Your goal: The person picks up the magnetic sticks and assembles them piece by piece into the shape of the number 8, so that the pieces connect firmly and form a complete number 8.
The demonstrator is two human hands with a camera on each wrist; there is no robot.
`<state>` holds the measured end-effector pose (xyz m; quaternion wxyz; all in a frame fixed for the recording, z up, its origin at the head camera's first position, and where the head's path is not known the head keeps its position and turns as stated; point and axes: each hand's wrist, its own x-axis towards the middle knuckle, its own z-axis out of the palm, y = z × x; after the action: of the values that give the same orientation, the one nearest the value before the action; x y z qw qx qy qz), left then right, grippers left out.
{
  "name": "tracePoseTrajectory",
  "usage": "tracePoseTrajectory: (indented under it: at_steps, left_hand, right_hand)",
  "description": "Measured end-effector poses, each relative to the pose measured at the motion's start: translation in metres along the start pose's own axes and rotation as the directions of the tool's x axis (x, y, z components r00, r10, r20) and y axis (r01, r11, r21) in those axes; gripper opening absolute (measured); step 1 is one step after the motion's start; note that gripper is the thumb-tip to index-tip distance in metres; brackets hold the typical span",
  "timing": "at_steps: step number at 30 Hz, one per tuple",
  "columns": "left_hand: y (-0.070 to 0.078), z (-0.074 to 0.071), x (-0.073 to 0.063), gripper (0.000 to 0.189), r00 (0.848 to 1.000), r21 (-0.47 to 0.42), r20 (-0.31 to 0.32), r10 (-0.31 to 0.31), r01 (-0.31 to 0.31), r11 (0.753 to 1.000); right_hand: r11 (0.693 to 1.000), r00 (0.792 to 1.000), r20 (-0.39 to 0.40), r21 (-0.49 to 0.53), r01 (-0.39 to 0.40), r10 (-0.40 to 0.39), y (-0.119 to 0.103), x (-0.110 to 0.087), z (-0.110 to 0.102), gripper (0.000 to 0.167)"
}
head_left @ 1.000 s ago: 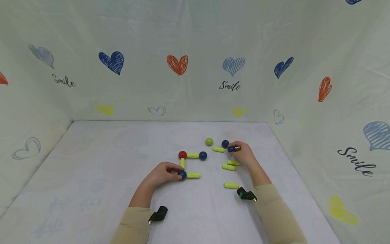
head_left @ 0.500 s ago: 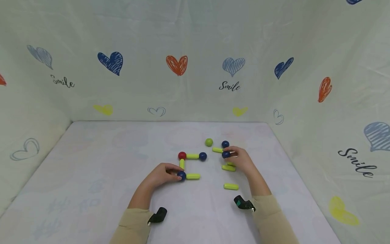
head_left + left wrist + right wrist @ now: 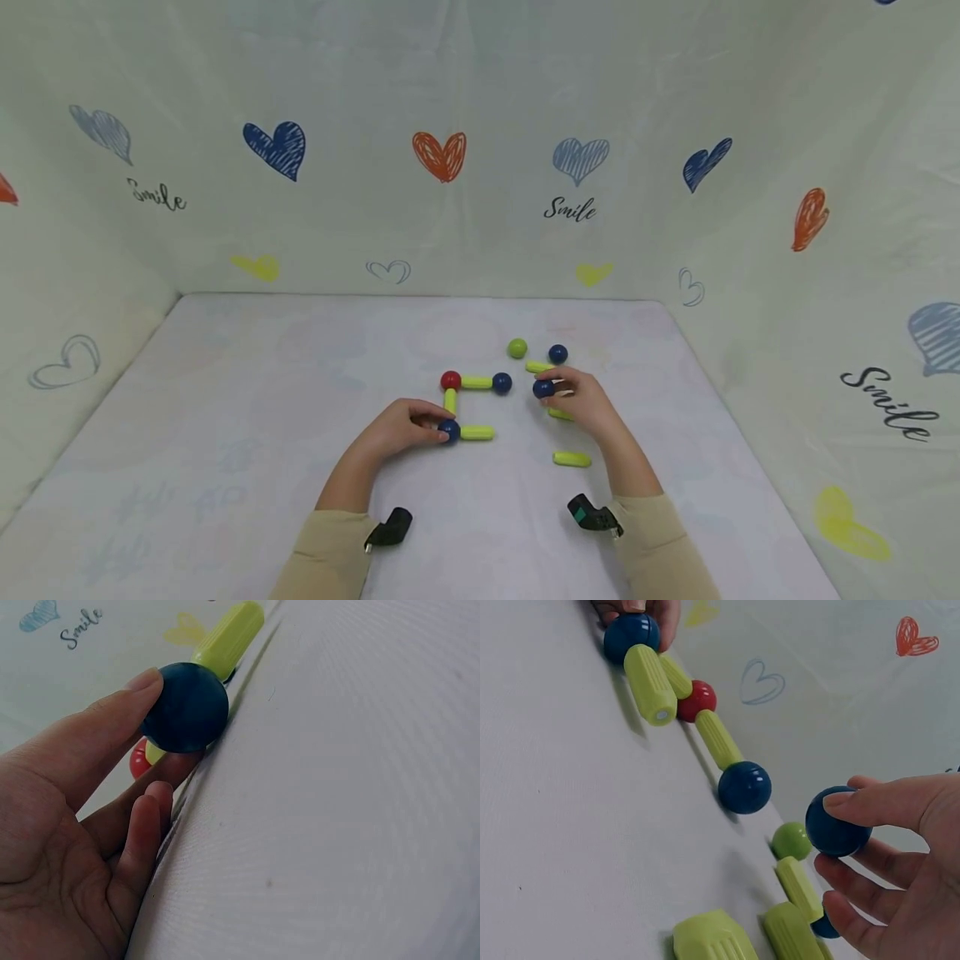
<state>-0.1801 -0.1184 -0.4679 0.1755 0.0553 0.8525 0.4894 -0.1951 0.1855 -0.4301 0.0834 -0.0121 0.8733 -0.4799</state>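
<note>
My left hand (image 3: pixel 401 427) pinches the blue ball (image 3: pixel 449 431) at the near-left corner of a joined shape of balls and rods. From that ball one yellow-green rod (image 3: pixel 477 432) points right, its end bare. Another rod (image 3: pixel 450 402) runs back to a red ball (image 3: pixel 451 381). A third rod (image 3: pixel 477 382) links the red ball to a blue ball (image 3: pixel 502 382) on the right. My right hand (image 3: pixel 585 402) holds a separate blue ball (image 3: pixel 838 822) between thumb and fingers, raised off the table in the right wrist view.
Behind my right hand lie a green ball (image 3: pixel 517 348), a blue ball (image 3: pixel 558 354) and a loose rod (image 3: pixel 539 367). Another rod (image 3: pixel 561 413) is partly hidden by that hand; one more rod (image 3: pixel 572 459) lies nearer. A heart-printed cloth (image 3: pixel 337 208) borders the white table (image 3: pixel 247 392).
My right hand has moved left and nearer, carrying the blue ball away from the other blue ball at the back. The left hand stays in place on its ball.
</note>
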Motion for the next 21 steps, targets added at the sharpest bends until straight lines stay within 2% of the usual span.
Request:
tracePoseTrajectory:
  at_steps: [9, 13, 21]
  left_hand:
    - [0.005, -0.001, 0.001, 0.024, 0.999, 0.006, 0.002, -0.036, 0.036, 0.999]
    - [0.005, -0.001, 0.001, 0.024, 0.999, 0.006, 0.0, -0.034, 0.034, 0.999]
    - [-0.001, -0.001, 0.002, 0.025, 1.0, -0.02, 0.008, 0.018, -0.018, 1.0]
  right_hand:
    - [0.992, 0.984, 0.122, 0.01, 0.129, -0.129, -0.003, -0.006, 0.005, 0.036]
    - [0.991, 0.98, 0.148, 0.014, 0.133, -0.133, -0.003, -0.007, 0.008, 0.035]
    - [0.992, 0.974, 0.185, 0.014, 0.128, -0.129, -0.001, -0.006, 0.014, 0.037]
